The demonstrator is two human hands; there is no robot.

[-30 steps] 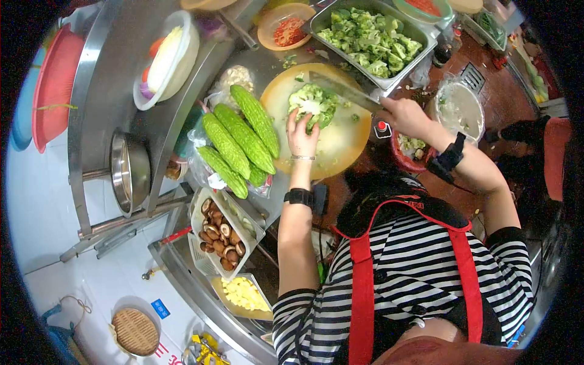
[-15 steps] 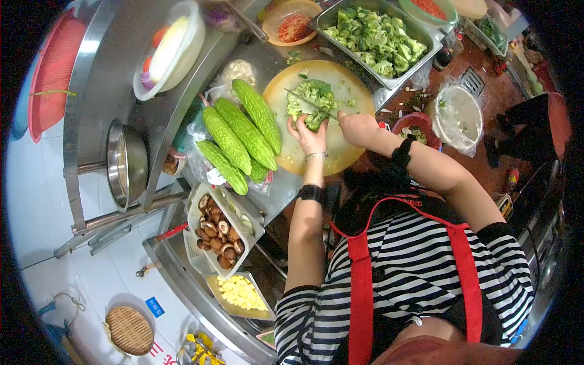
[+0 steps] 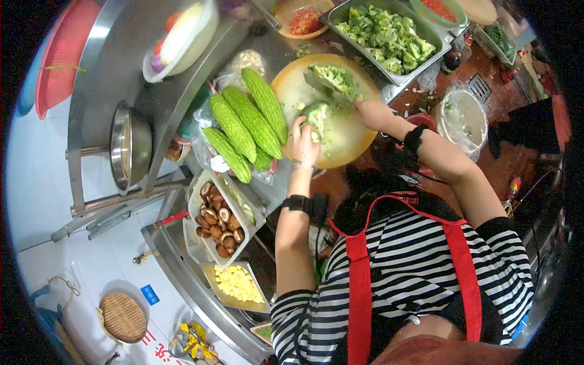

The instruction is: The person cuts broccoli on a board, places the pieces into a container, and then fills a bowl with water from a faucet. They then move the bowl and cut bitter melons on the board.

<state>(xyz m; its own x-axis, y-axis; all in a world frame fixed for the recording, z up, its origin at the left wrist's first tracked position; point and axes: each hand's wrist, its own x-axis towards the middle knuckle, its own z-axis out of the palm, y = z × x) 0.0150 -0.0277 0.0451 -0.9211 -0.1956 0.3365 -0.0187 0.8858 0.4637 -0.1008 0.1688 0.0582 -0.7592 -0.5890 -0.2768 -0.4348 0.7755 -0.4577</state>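
Observation:
On the round cutting board [image 3: 350, 137] a head of broccoli lies split in two. Held in my left hand [image 3: 303, 146] is the nearer broccoli piece [image 3: 317, 114], its pale cut side turned to the right. My right hand [image 3: 372, 114] grips a knife, whose handle is hidden in my fingers. The knife blade [image 3: 323, 86] lies between the two pieces, against the far broccoli piece [image 3: 334, 74]. Small green crumbs are scattered on the board.
Several bitter melons [image 3: 246, 125] lie left of the board. A metal tray [image 3: 389, 78] of cut broccoli stands beyond it. Nearer me are a basket [image 3: 243, 249] of mushrooms and a container [image 3: 265, 309] of yellow cubes. A lined bucket [image 3: 477, 134] stands right.
The broccoli has come apart into two pieces. The knife and the far piece have moved away from my left hand, which has drawn back slightly with the near piece.

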